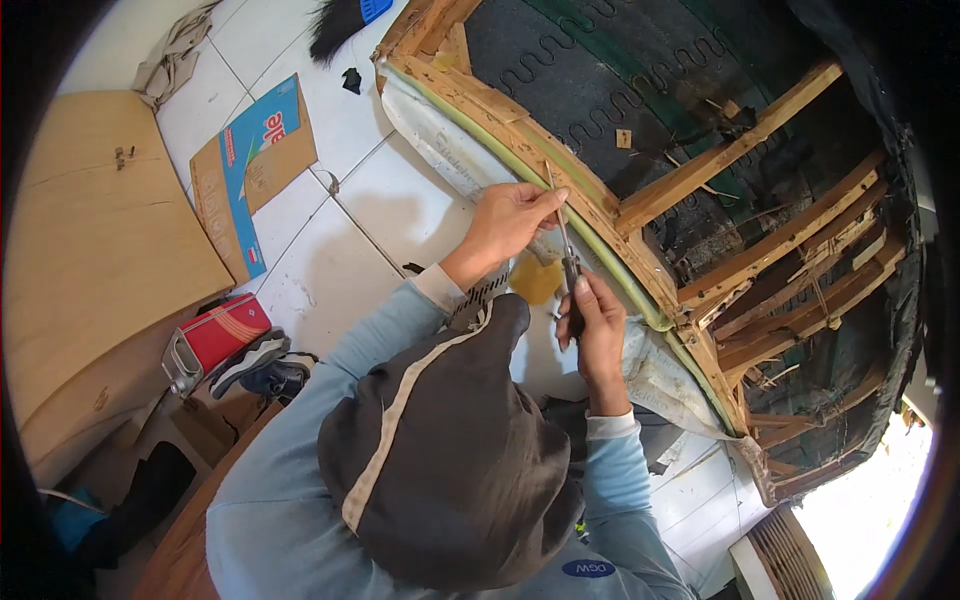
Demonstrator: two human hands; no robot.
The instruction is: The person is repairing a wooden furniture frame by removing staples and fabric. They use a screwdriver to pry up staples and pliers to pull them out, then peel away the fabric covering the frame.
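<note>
My right hand (598, 325) is closed around the dark handle of a slim tool that looks like a screwdriver (565, 240). Its metal shaft points away from me, the tip near the edge of a wooden furniture frame (590, 195). My left hand (508, 218) has thumb and fingers pinched at the shaft close to the tip. A yellow-green padded edging (612, 262) runs along the frame beside both hands. Below it hangs whitish printed cloth (425, 125). A yellow piece (537, 280), probably foam, lies on the floor between my forearms.
Inside the frame are wavy springs (610, 100), wooden slats (740, 145) and torn dark lining. Flattened blue-and-brown cardboard (255, 165), a red box-shaped object (225, 335) and shoes (265, 370) lie left, by a wooden panel (110, 190). Dark cloth with a pale stripe (450, 450) fills the near middle.
</note>
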